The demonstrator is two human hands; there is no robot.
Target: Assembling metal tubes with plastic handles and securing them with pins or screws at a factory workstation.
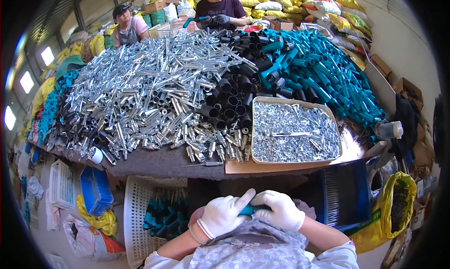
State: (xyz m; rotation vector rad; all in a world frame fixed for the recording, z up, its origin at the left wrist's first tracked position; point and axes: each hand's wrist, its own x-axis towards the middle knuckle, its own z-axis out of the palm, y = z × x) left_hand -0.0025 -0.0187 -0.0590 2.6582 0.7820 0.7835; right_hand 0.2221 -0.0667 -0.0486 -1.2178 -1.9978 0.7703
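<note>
My left hand (223, 214), in a white glove, is closed around one end of a teal plastic handle-like piece (247, 210), its thumb lying along it. The gloved fingers of my right hand (283, 210) are closed over the piece's other end. Both hands are close together above my patterned apron (253, 248), just below the table's front edge. Most of the piece is hidden by the gloves, so its full shape does not show. On the table, a cream-rimmed tray (253, 151) of small metal parts lies beyond my hands.
Heaps of silvery metal rods (154, 76), black sleeves (229, 100) and teal tubes (323, 76) cover the table (154, 163). A thin pointed tool (204, 164) lies at its front edge. Below are a white crate (133, 222), a blue bin (354, 198) and a yellow sack (382, 227). Two people (220, 8) are across the table.
</note>
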